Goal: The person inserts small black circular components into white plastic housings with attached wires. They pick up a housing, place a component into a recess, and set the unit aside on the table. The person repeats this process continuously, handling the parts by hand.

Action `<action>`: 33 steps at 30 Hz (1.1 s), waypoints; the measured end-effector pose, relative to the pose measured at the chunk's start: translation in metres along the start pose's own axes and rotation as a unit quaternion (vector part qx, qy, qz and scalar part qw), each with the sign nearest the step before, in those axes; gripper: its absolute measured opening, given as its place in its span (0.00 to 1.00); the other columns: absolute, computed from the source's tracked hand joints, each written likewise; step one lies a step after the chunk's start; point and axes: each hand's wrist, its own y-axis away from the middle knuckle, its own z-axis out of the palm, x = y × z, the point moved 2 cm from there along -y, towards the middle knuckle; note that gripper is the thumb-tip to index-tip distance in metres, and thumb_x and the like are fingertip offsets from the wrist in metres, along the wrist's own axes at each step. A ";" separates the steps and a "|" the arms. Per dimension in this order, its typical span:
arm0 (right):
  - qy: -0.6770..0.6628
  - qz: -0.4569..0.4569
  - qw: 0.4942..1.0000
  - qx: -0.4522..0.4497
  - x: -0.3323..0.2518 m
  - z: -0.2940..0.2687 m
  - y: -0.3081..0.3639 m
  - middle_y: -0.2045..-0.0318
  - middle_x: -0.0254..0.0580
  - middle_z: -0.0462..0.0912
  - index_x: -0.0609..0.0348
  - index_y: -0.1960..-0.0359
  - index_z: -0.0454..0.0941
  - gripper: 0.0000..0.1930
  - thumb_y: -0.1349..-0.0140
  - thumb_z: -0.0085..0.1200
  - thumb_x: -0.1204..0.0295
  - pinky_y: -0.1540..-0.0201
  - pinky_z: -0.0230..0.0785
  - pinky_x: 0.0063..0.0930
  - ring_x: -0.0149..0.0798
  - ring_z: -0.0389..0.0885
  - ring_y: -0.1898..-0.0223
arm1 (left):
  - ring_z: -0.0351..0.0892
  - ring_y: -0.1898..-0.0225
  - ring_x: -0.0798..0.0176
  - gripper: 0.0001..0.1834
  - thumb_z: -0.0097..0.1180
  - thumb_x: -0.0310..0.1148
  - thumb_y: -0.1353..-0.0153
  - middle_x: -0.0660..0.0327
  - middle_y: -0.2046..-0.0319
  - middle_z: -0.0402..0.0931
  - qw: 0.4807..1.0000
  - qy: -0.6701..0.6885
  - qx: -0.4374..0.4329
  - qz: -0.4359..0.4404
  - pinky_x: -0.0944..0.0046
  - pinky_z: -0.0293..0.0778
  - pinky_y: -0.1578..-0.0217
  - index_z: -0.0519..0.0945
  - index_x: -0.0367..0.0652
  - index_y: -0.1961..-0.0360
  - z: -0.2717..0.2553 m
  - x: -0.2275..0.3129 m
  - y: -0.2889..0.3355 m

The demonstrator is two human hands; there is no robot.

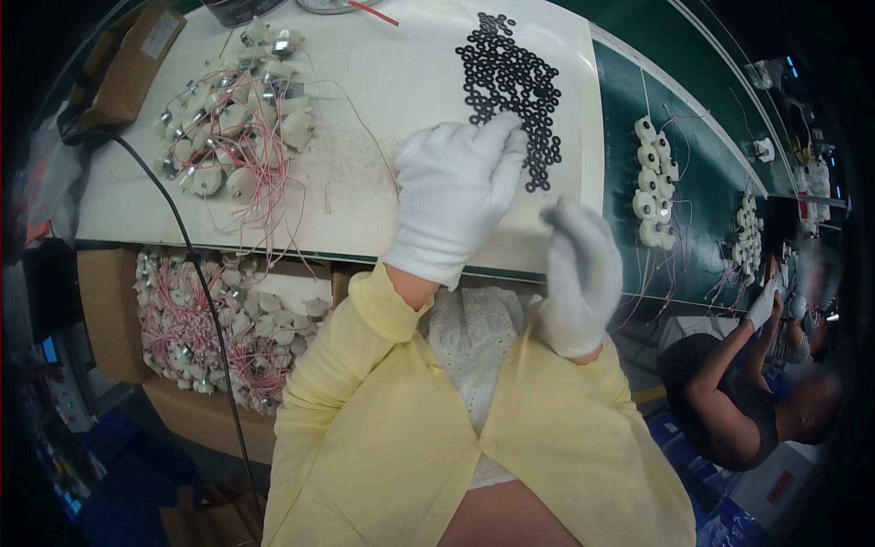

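Note:
My left hand (458, 193), in a white glove, reaches over the white tabletop to a patch of small black rings (510, 80). Its fingers are stretched out, their tips at the near left part of the patch, touching or just above the rings. No ring shows between them. Nearer to me and to the right, my right hand (583, 273), also gloved in white, is raised at the table's front edge. Motion smears its fingers, which look bent, and whatever they may hold cannot be made out.
White round motor-like parts (239, 123) with pink wires lie heaped at the left. More fill a cardboard box (109, 310) below. Ring-topped white parts (649, 182) stand in rows on the green surface (620, 100). A black cable (173, 205) hangs at left; a co-worker (729, 392) is at right.

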 end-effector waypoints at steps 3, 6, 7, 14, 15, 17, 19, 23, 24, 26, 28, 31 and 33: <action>-0.093 -0.023 0.964 -0.248 -0.005 -0.029 0.013 0.55 0.45 0.88 0.63 0.45 0.85 0.17 0.34 0.55 0.83 0.53 0.78 0.36 0.40 0.86 0.58 | 0.83 0.70 0.50 0.09 0.62 0.37 0.30 0.57 0.75 0.83 1.000 0.003 0.000 -0.007 0.50 0.76 0.65 0.88 0.48 0.54 0.002 -0.004 0.000; -0.244 0.164 0.862 -0.414 0.013 -0.020 0.032 0.55 0.43 0.89 0.61 0.47 0.85 0.14 0.33 0.59 0.77 0.49 0.78 0.36 0.41 0.87 0.56 | 0.84 0.69 0.50 0.10 0.62 0.37 0.30 0.57 0.73 0.84 1.000 0.015 -0.001 -0.015 0.51 0.77 0.63 0.88 0.48 0.53 0.004 -0.007 0.001; -0.226 0.257 0.863 -0.371 0.023 -0.010 0.040 0.55 0.43 0.89 0.62 0.47 0.85 0.14 0.32 0.58 0.75 0.49 0.78 0.36 0.41 0.87 0.55 | 0.84 0.68 0.50 0.10 0.61 0.38 0.29 0.57 0.73 0.84 1.000 0.018 -0.008 -0.025 0.51 0.77 0.63 0.88 0.48 0.53 0.003 -0.008 0.001; -0.116 0.315 0.870 -0.361 0.111 0.060 0.070 0.46 0.43 0.87 0.62 0.39 0.82 0.19 0.28 0.58 0.69 0.42 0.75 0.34 0.40 0.84 0.46 | 0.84 0.70 0.46 0.12 0.58 0.42 0.29 0.53 0.76 0.84 0.997 0.053 0.009 -0.051 0.47 0.76 0.64 0.89 0.50 0.60 0.009 -0.010 0.000; -0.155 0.340 0.827 -0.419 0.106 0.068 0.066 0.43 0.42 0.86 0.61 0.36 0.81 0.21 0.29 0.59 0.69 0.41 0.75 0.34 0.40 0.84 0.45 | 0.84 0.70 0.46 0.12 0.58 0.42 0.29 0.53 0.75 0.84 0.997 0.053 0.013 -0.049 0.47 0.76 0.64 0.89 0.50 0.60 0.009 -0.009 0.000; -0.291 0.291 0.803 -0.432 0.087 0.087 0.064 0.42 0.41 0.85 0.61 0.36 0.79 0.21 0.29 0.58 0.68 0.36 0.71 0.32 0.37 0.80 0.41 | 0.84 0.70 0.46 0.12 0.58 0.42 0.29 0.53 0.75 0.84 0.997 0.052 0.021 -0.044 0.47 0.76 0.64 0.89 0.50 0.59 0.008 -0.010 0.000; -0.178 0.137 0.820 -0.527 0.087 0.101 0.060 0.42 0.42 0.84 0.60 0.35 0.78 0.22 0.28 0.57 0.67 0.35 0.70 0.32 0.36 0.79 0.40 | 0.84 0.70 0.46 0.12 0.58 0.42 0.29 0.53 0.75 0.84 0.997 0.062 0.006 -0.053 0.47 0.76 0.64 0.89 0.50 0.59 0.007 -0.008 0.000; -0.261 0.219 0.728 -0.595 0.092 0.095 0.072 0.42 0.44 0.85 0.58 0.33 0.77 0.22 0.25 0.55 0.63 0.33 0.68 0.31 0.36 0.79 0.39 | 0.84 0.70 0.46 0.11 0.59 0.41 0.30 0.53 0.75 0.84 0.997 0.059 0.023 -0.036 0.46 0.76 0.65 0.89 0.50 0.59 0.008 -0.011 0.000; -0.234 0.228 0.736 -0.592 0.089 0.085 0.070 0.42 0.43 0.84 0.57 0.30 0.74 0.25 0.24 0.56 0.61 0.34 0.69 0.31 0.35 0.80 0.41 | 0.83 0.71 0.45 0.11 0.60 0.41 0.31 0.52 0.76 0.83 0.998 0.052 0.031 -0.034 0.45 0.75 0.65 0.89 0.49 0.58 0.008 -0.011 0.001; -0.261 0.234 0.746 -0.566 0.094 0.073 0.081 0.42 0.44 0.84 0.57 0.25 0.69 0.31 0.25 0.59 0.59 0.37 0.72 0.30 0.35 0.82 0.44 | 0.84 0.66 0.47 0.12 0.59 0.39 0.29 0.52 0.71 0.85 0.998 0.034 -0.010 -0.048 0.49 0.77 0.60 0.89 0.47 0.53 0.003 -0.008 0.001; -0.265 0.231 0.753 -0.556 0.102 0.067 0.091 0.42 0.47 0.84 0.57 0.23 0.66 0.33 0.25 0.60 0.58 0.38 0.73 0.31 0.35 0.83 0.43 | 0.84 0.64 0.49 0.12 0.60 0.36 0.29 0.54 0.70 0.85 0.999 0.026 -0.016 -0.034 0.51 0.78 0.59 0.89 0.47 0.50 0.003 -0.006 0.003; -0.122 0.179 0.853 -0.475 0.091 0.058 0.089 0.45 0.54 0.85 0.56 0.25 0.68 0.32 0.27 0.61 0.60 0.39 0.74 0.33 0.43 0.85 0.44 | 0.83 0.65 0.50 0.11 0.61 0.34 0.30 0.56 0.72 0.84 0.998 0.058 0.007 -0.012 0.52 0.77 0.60 0.89 0.45 0.51 -0.003 -0.007 0.005; -0.046 0.131 0.908 -0.396 0.066 0.040 0.074 0.48 0.55 0.85 0.56 0.26 0.70 0.32 0.29 0.62 0.63 0.43 0.76 0.34 0.47 0.87 0.48 | 0.83 0.66 0.50 0.11 0.64 0.28 0.35 0.56 0.69 0.84 0.997 0.046 0.040 0.052 0.52 0.77 0.60 0.88 0.43 0.51 -0.018 -0.009 0.003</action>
